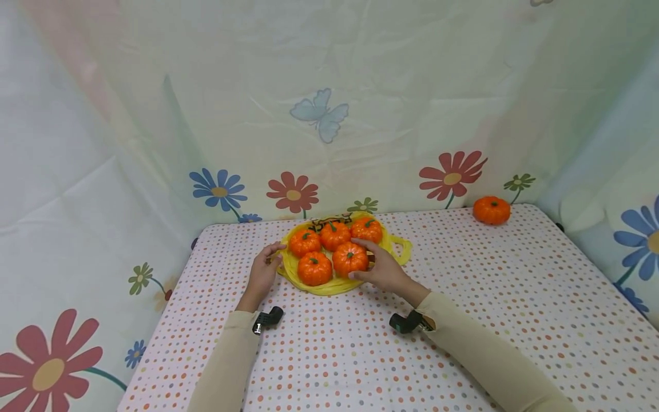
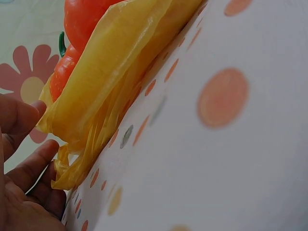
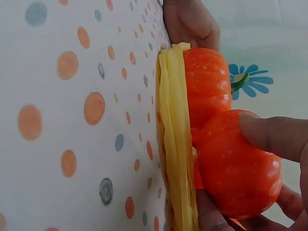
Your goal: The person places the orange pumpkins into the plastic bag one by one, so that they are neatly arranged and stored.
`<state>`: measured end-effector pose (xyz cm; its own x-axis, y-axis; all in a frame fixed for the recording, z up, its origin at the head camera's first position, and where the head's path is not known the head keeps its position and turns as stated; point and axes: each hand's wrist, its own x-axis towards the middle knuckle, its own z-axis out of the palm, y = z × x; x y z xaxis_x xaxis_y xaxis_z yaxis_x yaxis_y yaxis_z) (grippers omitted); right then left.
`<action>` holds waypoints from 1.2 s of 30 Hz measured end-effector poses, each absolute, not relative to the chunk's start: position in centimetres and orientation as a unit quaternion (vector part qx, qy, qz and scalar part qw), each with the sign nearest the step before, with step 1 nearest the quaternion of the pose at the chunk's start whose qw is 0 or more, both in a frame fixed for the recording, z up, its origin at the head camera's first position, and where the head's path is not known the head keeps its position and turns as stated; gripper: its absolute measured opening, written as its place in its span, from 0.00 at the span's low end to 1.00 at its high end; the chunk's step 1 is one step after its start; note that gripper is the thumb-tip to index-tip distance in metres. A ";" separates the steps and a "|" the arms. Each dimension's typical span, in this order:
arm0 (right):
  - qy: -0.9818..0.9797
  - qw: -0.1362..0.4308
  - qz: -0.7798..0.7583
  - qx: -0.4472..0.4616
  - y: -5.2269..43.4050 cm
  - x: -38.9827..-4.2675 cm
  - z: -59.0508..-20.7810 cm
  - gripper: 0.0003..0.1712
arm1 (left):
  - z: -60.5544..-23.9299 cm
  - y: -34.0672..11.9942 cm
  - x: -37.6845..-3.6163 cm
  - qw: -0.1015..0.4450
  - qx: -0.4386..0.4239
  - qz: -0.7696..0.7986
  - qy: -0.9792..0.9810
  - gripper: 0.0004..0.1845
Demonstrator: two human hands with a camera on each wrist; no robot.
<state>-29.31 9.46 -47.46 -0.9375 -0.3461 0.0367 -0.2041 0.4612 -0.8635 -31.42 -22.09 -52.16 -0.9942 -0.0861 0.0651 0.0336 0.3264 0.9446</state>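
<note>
Several small orange pumpkins [image 1: 315,268] with green stems sit in an opened yellow plastic bag [image 1: 329,288], its rim spread around them. My right hand [image 1: 385,270] grips the front right pumpkin [image 1: 350,259], thumb on one side and fingers on the other. The right wrist view shows that pumpkin [image 3: 236,168] between thumb and fingers, beside another one. At the bag's left edge, my left hand [image 1: 263,277] has its fingers loosely bent and apart. Close up, its fingertips touch the yellow plastic [image 2: 96,110], and no firm hold shows.
One more pumpkin [image 1: 491,210] stands alone at the table's back right corner. A bag handle loop [image 1: 406,249] sticks out to the right. Dotted cloth covers the table [image 1: 329,355]. A flowered curtain [image 1: 391,143] hangs behind and along the sides.
</note>
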 end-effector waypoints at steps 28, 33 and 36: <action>0.903 0.056 -0.401 -0.142 12.1 -28.1 -46.3 0.43 | -52.2 -21.9 -31.3 0.057 0.015 -0.574 -0.817 0.14; 0.909 -0.030 -0.413 -0.043 17.9 -28.6 -46.5 0.35 | -52.3 -21.9 -31.5 0.059 0.010 -0.570 -0.820 0.13; 0.901 -0.109 -0.420 0.030 22.1 -29.9 -46.7 0.36 | -52.3 -22.1 -31.5 0.059 0.012 -0.569 -0.820 0.13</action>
